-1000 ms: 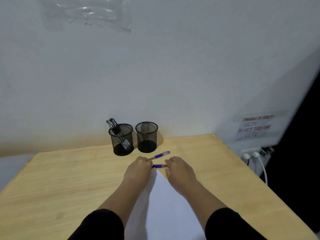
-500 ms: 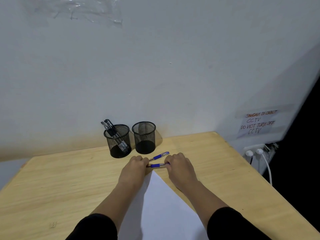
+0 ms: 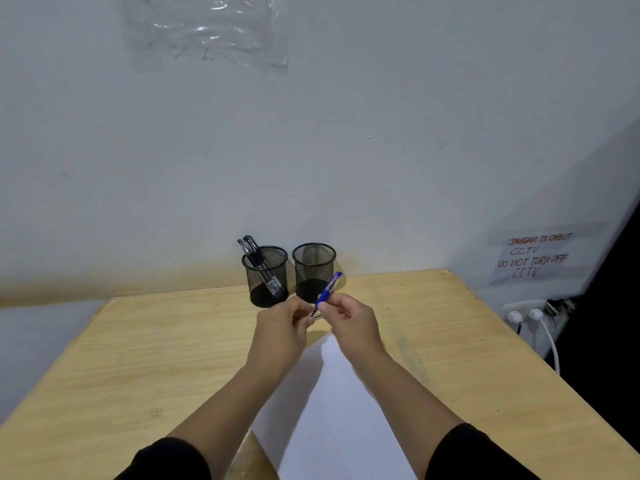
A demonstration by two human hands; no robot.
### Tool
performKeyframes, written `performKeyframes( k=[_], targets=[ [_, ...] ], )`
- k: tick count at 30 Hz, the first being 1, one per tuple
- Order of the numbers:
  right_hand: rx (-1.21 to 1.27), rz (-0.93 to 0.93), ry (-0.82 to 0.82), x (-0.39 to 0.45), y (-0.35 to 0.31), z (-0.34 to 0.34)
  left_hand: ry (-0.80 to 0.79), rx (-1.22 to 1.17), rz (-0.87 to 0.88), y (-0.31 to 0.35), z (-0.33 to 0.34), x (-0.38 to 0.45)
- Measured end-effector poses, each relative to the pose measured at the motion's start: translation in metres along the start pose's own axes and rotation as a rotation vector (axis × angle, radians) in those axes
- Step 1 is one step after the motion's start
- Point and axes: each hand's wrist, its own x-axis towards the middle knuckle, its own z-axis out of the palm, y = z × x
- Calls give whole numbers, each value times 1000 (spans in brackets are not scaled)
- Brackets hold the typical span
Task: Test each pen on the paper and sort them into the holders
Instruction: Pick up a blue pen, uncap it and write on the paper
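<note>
My right hand (image 3: 349, 320) pinches a blue pen (image 3: 328, 291), which is raised above the table and tilts up to the right in front of the holders. My left hand (image 3: 282, 327) curls its fingers at the pen's lower, silver-tipped end; the contact is partly hidden. A white sheet of paper (image 3: 332, 410) lies below and between my forearms. Two black mesh holders stand by the wall: the left holder (image 3: 266, 287) has a few black pens leaning in it, the right holder (image 3: 313, 261) looks empty. A second blue pen is not visible.
The wooden table (image 3: 138, 358) ends at a white wall behind the holders. Off the right edge sit a power strip with white plugs (image 3: 523, 317) and a handwritten sign (image 3: 533, 258). A clear plastic sheet (image 3: 207, 29) is taped high on the wall.
Both hands have lifted off the table. The pen held flat between them now tilts upward in my right hand; the pen that lay beside it is out of sight.
</note>
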Motion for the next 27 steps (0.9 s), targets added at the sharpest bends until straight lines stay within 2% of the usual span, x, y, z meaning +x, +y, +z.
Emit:
performKeyframes(
  k=[3,6,9,16,19,22,24,27],
  targets=[
    [-2,-3,-15,-10,-9,7,-9,-68,-31,5,-16,-10],
    [-46,-37,-57,-21,-19,14,85,-94,-83,6,-36,-15],
    [-115,-62,-166,-32,-25,21,160,-172,-137,7,-55,-19],
    [-246,-30,-366,-55,-31,28,120,-357,-227,-9,-82,-38],
    [-134,93,-377,-58,-37,20,198,-437,-316,-21,-92,-45],
    [125,172,-326,-58,-41,16,221,-476,-372,-31,-95,-51],
    [263,195,-295,-60,-41,20,179,-499,-378,-32,-92,-55],
    [287,186,-336,-66,-37,33,75,-548,-337,-25,-83,-59]
  ],
)
